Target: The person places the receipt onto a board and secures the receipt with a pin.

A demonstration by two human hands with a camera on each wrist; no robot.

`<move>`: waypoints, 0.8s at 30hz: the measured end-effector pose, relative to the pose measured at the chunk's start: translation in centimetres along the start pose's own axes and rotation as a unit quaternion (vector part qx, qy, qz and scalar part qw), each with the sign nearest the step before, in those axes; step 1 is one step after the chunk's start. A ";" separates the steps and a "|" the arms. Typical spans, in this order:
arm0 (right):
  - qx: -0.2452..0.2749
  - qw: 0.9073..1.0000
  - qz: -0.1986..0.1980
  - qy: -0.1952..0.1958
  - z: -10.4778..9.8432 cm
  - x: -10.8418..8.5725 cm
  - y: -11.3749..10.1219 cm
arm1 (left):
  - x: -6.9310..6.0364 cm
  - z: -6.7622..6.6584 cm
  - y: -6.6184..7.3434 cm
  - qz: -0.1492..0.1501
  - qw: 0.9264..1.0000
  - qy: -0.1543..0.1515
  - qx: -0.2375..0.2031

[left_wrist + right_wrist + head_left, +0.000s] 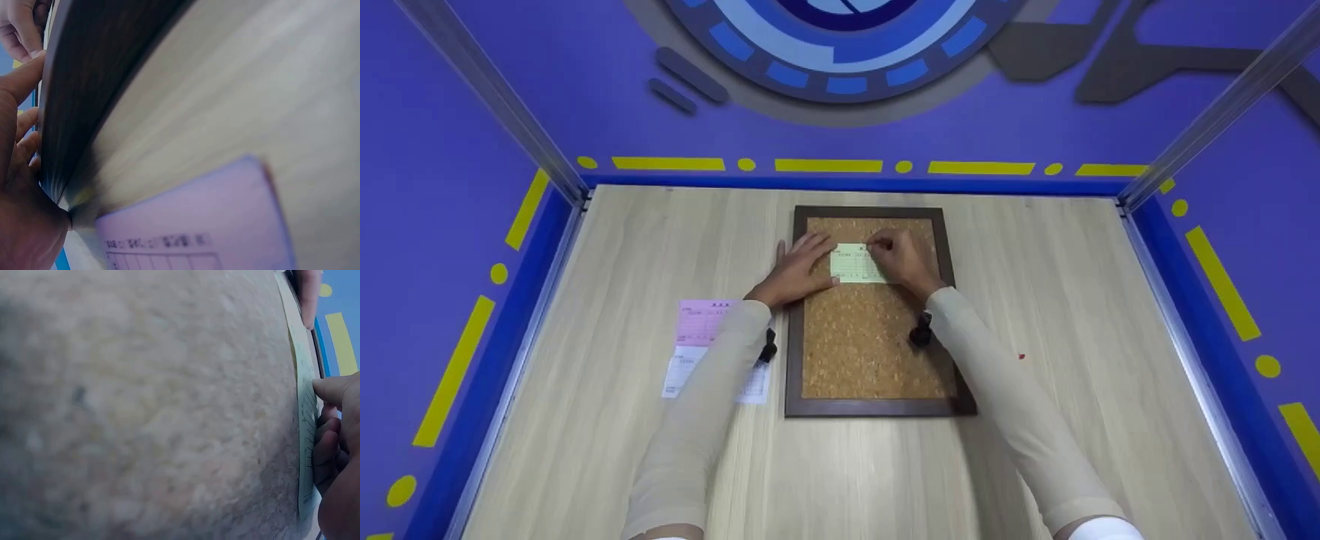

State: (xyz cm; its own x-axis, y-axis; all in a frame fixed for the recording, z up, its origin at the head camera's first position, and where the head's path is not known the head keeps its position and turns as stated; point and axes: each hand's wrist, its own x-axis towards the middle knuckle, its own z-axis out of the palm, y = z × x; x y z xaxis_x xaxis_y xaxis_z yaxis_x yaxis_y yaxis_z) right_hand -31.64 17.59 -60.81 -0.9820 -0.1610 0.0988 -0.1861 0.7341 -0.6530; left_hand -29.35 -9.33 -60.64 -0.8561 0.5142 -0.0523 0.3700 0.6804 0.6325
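The left hand (793,274) is spreading its fingers fairly straight, thumb well apart, and is pressing at the left edge of a pale green printed slip (849,268). That slip is lying on the upper part of a dark-framed cork board (876,345). The right hand (907,261) is curling its fingers, thumb and forefinger meeting at the slip's top edge — whether they are pinching anything small, I cannot tell.

Three slips are showing: the green one on the board, plus one pink slip (701,322) and one white slip (679,369) lying left of it on the table (870,480). One board is resting there too, and one tiny red piece (1021,356) is lying to its right, too small to identify.

The right hand is covering the green slip's right part; the left sleeve (697,420) is hiding parts of the pink and white slips — their fine print is staying unreadable.
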 end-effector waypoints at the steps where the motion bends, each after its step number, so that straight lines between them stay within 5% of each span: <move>1: 0.000 1.000 -0.004 0.002 -0.1 -0.1 0.1 | 0.1 0.1 -0.1 -0.001 1.000 -0.002 -0.003; 9: 0.088 0.995 -0.039 0.006 -1.4 -0.7 0.6 | 0.7 0.5 -0.6 0.002 1.000 -0.007 -0.018; 17: 0.097 0.992 -0.061 0.057 -2.9 -1.6 0.9 | 0.1 0.1 -0.2 0.006 1.000 0.003 -0.010; 24: 0.117 0.988 -0.083 0.057 -3.9 -3.4 1.8 | -0.1 0.1 0.0 0.008 1.000 0.002 -0.004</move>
State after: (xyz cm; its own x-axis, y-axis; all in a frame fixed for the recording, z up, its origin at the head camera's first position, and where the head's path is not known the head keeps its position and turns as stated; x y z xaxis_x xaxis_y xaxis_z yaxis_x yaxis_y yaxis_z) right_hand -28.74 22.03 -59.41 -0.9384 -0.1810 0.2945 -0.3453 0.5289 -0.7752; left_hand -29.19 -9.37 -60.69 -0.8519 0.5222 -0.0393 0.3801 0.6682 0.6395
